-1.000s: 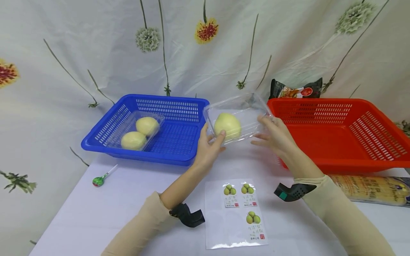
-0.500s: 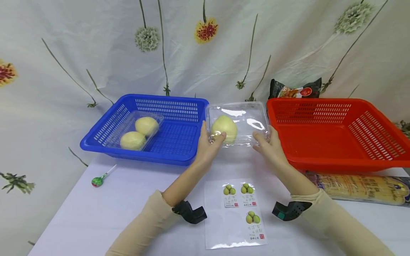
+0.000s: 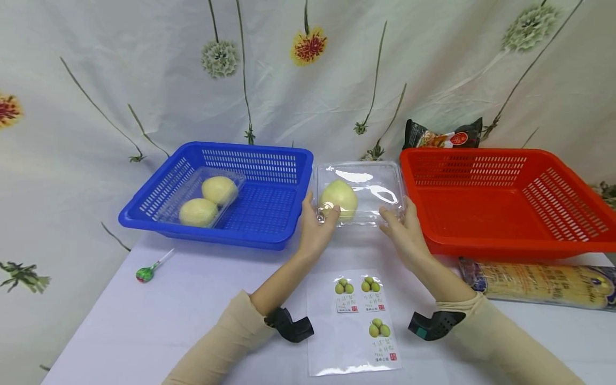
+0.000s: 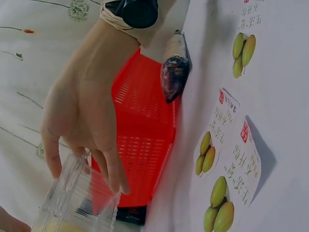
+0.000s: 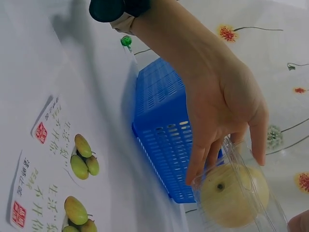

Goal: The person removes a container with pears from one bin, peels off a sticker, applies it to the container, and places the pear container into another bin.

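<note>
Both hands hold a clear plastic clamshell box [image 3: 375, 184] between the two baskets, lid down. A pale yellow pear [image 3: 338, 197] lies inside, in its left half. My left hand [image 3: 315, 230] grips the near left corner, thumb on top; the right wrist view shows this left hand [image 5: 222, 96] beside the pear [image 5: 234, 195]. My right hand [image 3: 404, 230] grips the near right corner, and it shows in the left wrist view as the right hand [image 4: 87, 106] with fingers around the box's end. A sheet of pear labels [image 3: 322, 342] lies on the table in front.
At left, a blue basket [image 3: 260, 240] holds another clear box [image 3: 168, 211] with two pears. A red basket [image 3: 500, 248] stands at right, a black packet [image 3: 443, 138] behind it and a long noodle-like packet [image 3: 544, 283] in front. A lollipop [image 3: 144, 274] lies front left.
The box was tilted a second ago, with the right hand higher at its right end. It is now level and slightly lower, both thumbs at its near edge.
</note>
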`<act>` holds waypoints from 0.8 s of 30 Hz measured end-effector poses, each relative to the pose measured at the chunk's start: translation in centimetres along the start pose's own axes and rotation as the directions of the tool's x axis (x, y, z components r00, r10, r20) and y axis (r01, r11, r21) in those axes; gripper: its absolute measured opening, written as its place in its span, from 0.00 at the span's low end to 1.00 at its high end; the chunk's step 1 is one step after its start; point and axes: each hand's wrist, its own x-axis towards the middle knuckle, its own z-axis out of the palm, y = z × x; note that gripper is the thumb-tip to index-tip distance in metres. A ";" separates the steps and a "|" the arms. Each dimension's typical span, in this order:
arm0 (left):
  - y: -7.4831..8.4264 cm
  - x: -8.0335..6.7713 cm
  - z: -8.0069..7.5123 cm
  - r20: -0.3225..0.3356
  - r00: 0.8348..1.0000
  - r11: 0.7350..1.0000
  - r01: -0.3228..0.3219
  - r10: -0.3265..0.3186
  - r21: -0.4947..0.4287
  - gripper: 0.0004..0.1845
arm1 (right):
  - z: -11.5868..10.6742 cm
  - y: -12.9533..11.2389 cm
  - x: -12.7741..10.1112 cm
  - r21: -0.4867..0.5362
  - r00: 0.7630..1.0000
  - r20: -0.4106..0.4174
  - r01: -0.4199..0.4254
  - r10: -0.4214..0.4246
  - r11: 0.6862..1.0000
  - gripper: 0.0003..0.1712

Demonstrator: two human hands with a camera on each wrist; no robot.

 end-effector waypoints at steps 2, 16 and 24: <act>-0.2 -0.1 0.1 -0.006 1.000 1.000 -0.005 0.005 0.007 0.40 | 0.0 0.2 0.0 -0.002 1.000 -0.003 0.000 0.000 1.000 0.44; -1.3 0.5 -0.1 0.073 0.992 0.981 0.088 -0.101 0.172 0.44 | -0.4 2.1 1.0 -0.047 0.998 0.028 -0.052 0.054 0.998 0.44; -2.3 1.2 0.2 0.070 0.989 0.973 0.116 -0.132 0.199 0.46 | -0.6 2.6 1.5 -0.160 0.995 0.031 -0.089 0.096 0.983 0.46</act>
